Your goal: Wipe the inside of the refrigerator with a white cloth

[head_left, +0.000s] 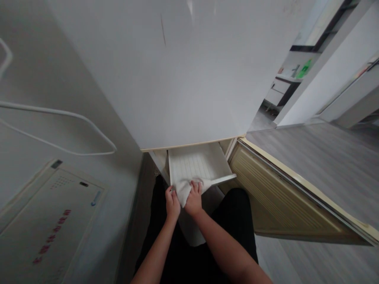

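Observation:
A white drawer with a ribbed bottom sticks out of the lower part of a white cabinet. Over the drawer's front edge lies a whitish cloth. My right hand presses on the cloth with its fingers curled into it, at the middle of that edge. At the drawer's front left corner, my left hand has its fingers closed around the edge, beside the cloth.
An open door with a yellowed inner side stands to the right. On the left are a wall box with red lettering and a hanging white cable. My knees flank the drawer. A green bottle stands far back.

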The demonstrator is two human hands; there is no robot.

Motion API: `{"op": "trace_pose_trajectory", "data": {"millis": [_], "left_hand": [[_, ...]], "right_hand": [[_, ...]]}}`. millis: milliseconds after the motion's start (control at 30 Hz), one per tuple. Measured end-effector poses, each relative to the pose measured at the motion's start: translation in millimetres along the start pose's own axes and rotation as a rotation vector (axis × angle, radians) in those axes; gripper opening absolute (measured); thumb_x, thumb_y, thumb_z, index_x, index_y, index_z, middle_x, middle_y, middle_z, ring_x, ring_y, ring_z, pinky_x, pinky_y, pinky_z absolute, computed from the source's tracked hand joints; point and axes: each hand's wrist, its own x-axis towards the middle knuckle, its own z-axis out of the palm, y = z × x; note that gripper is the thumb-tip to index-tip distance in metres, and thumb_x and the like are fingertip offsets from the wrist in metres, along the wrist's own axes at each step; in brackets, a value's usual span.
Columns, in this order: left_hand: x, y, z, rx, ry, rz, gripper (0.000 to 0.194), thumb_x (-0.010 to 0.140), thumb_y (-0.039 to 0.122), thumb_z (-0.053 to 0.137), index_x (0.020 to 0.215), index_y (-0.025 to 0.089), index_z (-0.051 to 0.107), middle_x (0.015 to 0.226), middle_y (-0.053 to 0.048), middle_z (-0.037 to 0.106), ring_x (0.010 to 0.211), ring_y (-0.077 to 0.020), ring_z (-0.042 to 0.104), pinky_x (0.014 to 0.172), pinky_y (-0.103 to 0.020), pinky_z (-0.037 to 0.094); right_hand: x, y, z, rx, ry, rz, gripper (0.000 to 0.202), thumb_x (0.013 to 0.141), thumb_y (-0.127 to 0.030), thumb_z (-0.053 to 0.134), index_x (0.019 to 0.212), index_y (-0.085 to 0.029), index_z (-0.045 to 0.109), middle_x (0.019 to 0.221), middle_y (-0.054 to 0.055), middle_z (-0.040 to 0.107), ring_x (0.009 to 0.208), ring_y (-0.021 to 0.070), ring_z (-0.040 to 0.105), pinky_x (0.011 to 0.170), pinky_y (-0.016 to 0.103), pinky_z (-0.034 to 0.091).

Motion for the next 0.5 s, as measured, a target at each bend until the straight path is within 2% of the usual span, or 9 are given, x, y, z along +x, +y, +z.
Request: {"op": "trace_pose_trajectory", "data": {"millis": [100, 200, 367, 500], "left_hand": [[-1, 0, -7.2, -0.008, -0.045, -0.012, 0.044, 0.098, 0.055, 0.036, 0.123, 0.023, 0.052, 0.122, -0.012, 0.065, 0.115, -0.0250, 0.062, 0.103, -0.043, 0.047], [-2, -1, -16.3, -0.006, -0.096, -0.008, 0.047, 0.098, 0.059, 0.037, 0.124, 0.023, 0.053, 0.124, -0.011, 0.065, 0.117, -0.0249, 0.062, 0.105, -0.044, 0.047], [-5, -1, -25.7, 0.001, -0.162, 0.003, 0.052, 0.098, 0.062, 0.038, 0.129, 0.024, 0.054, 0.136, -0.011, 0.060, 0.132, -0.0253, 0.054, 0.116, -0.045, 0.038], [-6, 0, -25.6, -0.010, -0.167, -0.028, 0.052, 0.099, 0.058, 0.038, 0.137, 0.024, 0.050, 0.146, -0.012, 0.055, 0.139, -0.0253, 0.048, 0.120, -0.046, 0.033]], "right_hand": [[-1, -9, 13, 0.076, -0.062, -0.087, 0.051, 0.093, -0.028, 0.055, 0.144, -0.024, 0.057, 0.139, 0.013, 0.059, 0.141, 0.0322, 0.035, 0.122, 0.057, 0.007], [-1, 5, 12, 0.076, -0.085, -0.105, 0.053, 0.092, -0.033, 0.057, 0.143, -0.022, 0.058, 0.141, 0.012, 0.058, 0.142, 0.0308, 0.035, 0.123, 0.053, 0.011], [-4, 51, -8, 0.062, 0.044, 0.098, 0.052, 0.089, -0.038, 0.063, 0.137, -0.019, 0.063, 0.141, 0.014, 0.057, 0.144, 0.0323, 0.033, 0.123, 0.053, 0.014], [1, 94, -41, 0.070, 0.176, 0.322, 0.043, 0.088, -0.027, 0.062, 0.127, -0.013, 0.067, 0.134, 0.019, 0.059, 0.142, 0.0331, 0.034, 0.119, 0.053, 0.024]]}}
